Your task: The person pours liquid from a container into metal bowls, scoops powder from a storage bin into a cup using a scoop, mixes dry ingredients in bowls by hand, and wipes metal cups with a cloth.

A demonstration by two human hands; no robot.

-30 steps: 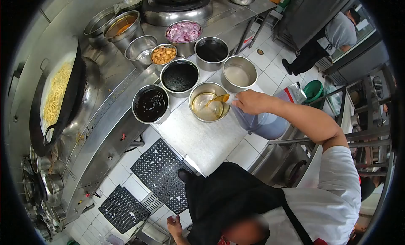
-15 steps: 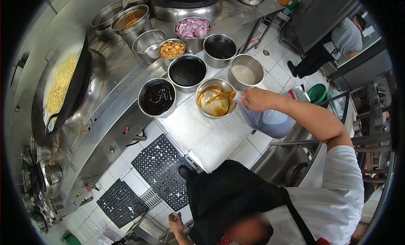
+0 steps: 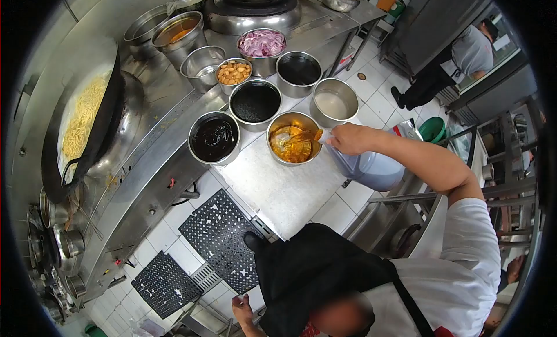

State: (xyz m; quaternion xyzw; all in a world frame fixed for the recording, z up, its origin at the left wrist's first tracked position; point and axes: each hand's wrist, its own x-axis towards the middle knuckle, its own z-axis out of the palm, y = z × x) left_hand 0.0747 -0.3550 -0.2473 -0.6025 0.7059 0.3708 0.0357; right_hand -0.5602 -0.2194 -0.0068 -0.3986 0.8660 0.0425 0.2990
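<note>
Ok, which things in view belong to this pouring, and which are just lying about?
In the pouring:
- right hand, gripping the jug
- large translucent bluish plastic jug, tilted
- round silver metal pot, taking amber liquid

Seemingly just about:
- round metal pot of sliced purple onions
- large dark wok of yellow noodles
- green plastic basin
- black perforated floor mats

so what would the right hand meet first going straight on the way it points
The right hand would probably meet the metal pot holding amber liquid first; depth is unclear, so it might pass above the pot.
</note>
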